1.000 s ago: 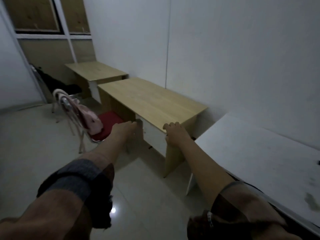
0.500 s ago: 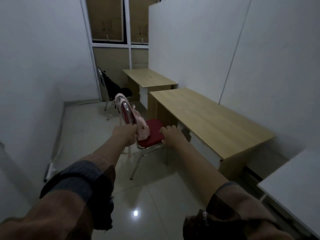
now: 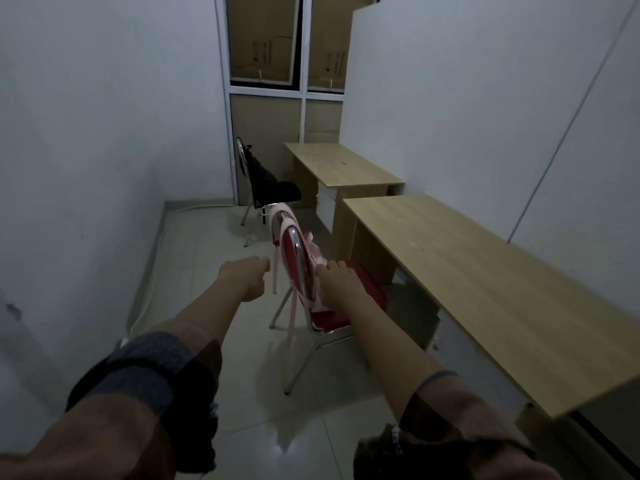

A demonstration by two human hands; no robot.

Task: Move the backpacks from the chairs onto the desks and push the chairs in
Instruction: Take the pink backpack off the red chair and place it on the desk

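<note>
Head view looks down a narrow room with two wooden tables along the wall at 3 o'clock and two chairs pulled out from them. The near chair point(image 3: 311, 289), red-seated with a chrome frame, stands at 12 o'clock just ahead of both outstretched arms, and a pink backpack point(image 3: 313, 271) hangs on its backrest, straps looped over the top rail and trailing down behind. The left hand point(image 3: 247, 277) is near the dangling straps at about 11 o'clock from the chair back, fingers loosely curled, holding nothing that I can make out. The right hand point(image 3: 337, 280) reaches over the seat side of the backrest, against the pink bag or nearly so; whether its grip has closed on the fabric cannot be told from this angle. The near table point(image 3: 485, 289) lies at 2 o'clock from the chair. Farther off at 12 o'clock, a second chair point(image 3: 256, 188) carries a black backpack point(image 3: 266, 183) beside the far table point(image 3: 343, 164). By my reading the step in hand is taking the pink bag off the first chair. The next move calls for lifting the straps up over the rail so they do not snag, carrying the bag across to the near table, then pushing the chair in under it.
</note>
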